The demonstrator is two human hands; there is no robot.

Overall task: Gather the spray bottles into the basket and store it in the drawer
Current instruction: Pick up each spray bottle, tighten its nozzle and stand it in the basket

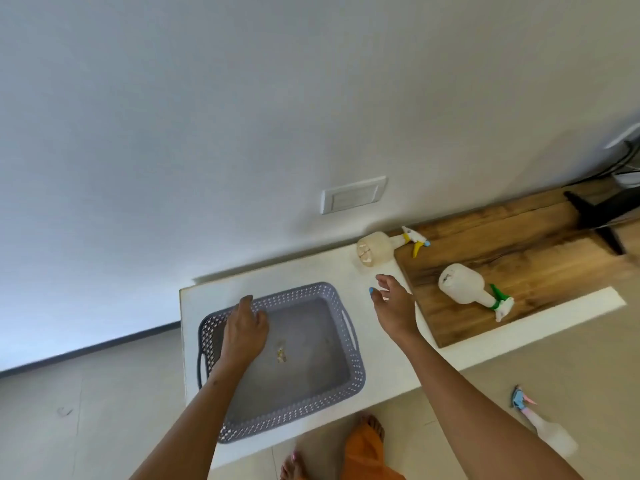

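Observation:
A grey perforated basket (349, 348) sits on the white low cabinet top (304, 268); only small scraps lie in it. My left hand (244, 327) rests on the basket's far left rim, fingers curled over it. My right hand (394, 306) hovers open just right of the basket, holding nothing. A translucent spray bottle with a yellow trigger (377, 249) lies on its side by the wall. Another with a green trigger (467, 285) lies on the wooden board (540, 258). A third, with a blue and pink head (550, 431), lies on the floor at the right.
A black stand foot (595, 216) and cables (623, 164) occupy the board's far right end. A white wall plate (353, 195) is above the counter. My bare feet (294, 465) and orange cloth (367, 452) are at the cabinet's front edge on the tiled floor.

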